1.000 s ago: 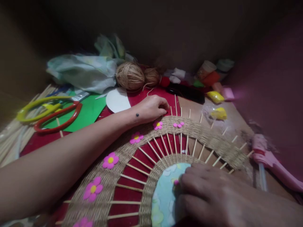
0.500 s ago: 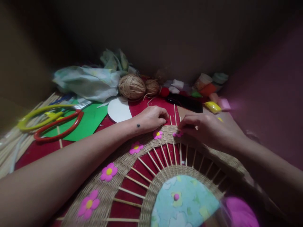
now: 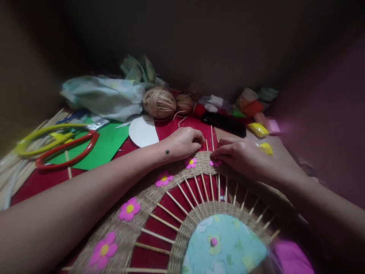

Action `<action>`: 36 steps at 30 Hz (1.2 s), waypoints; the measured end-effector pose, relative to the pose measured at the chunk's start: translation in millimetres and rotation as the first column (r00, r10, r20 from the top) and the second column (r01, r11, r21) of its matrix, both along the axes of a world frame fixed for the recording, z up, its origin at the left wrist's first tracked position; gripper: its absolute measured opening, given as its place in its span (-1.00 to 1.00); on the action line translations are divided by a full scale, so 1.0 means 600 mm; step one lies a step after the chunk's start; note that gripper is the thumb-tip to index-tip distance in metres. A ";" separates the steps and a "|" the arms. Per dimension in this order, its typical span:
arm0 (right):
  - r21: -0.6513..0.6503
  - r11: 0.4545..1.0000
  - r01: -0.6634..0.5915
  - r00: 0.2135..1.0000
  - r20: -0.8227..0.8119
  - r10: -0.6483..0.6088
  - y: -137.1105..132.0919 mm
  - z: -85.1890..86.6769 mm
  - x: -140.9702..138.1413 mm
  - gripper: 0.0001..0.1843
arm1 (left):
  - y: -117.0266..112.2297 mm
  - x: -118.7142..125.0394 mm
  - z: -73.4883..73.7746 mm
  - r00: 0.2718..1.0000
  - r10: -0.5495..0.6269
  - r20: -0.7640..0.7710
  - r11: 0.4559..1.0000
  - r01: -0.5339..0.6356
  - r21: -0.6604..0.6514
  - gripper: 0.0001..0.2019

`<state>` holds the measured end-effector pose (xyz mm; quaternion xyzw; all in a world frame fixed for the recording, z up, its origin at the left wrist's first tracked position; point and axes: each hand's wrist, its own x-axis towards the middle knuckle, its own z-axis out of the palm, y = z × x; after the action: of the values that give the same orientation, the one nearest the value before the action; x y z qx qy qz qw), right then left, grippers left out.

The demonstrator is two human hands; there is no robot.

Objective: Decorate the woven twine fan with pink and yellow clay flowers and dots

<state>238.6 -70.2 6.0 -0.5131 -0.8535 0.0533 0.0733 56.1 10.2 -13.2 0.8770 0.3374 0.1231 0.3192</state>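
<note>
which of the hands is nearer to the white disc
Left. The left hand is just right of the white disc; the right hand is farther right, at the pink petals.

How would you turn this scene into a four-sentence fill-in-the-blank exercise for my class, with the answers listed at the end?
The flower closest to the left hand has a ____ centre.
The petals beside the right hand are ____.
The larger ball of twine lies to the ____ of the smaller ball in the picture.
The straight-edged sheet beside the white disc is ____.

Missing words: yellow; pink; left; green.
</note>
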 end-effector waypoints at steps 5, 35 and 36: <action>-0.003 0.998 -0.064 0.998 0.019 0.065 -0.007 0.000 0.003 -0.81 | 0.000 0.001 0.002 1.000 -0.001 -0.011 1.000 0.001 -0.002 -0.76; -0.016 0.999 -0.037 0.999 -0.035 0.037 -0.037 -0.009 0.009 -0.77 | 0.000 0.001 0.004 1.000 0.008 -0.025 1.000 -0.008 0.006 -0.76; -0.013 0.999 -0.036 0.999 -0.031 0.036 -0.038 -0.010 0.009 -0.77 | 0.000 0.001 0.004 1.000 0.010 -0.024 1.000 -0.010 0.004 -0.76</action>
<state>244.0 -92.7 -0.2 -0.4973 -0.8610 0.0684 0.0821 56.6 10.1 -10.9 0.8774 0.3452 0.1147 0.3127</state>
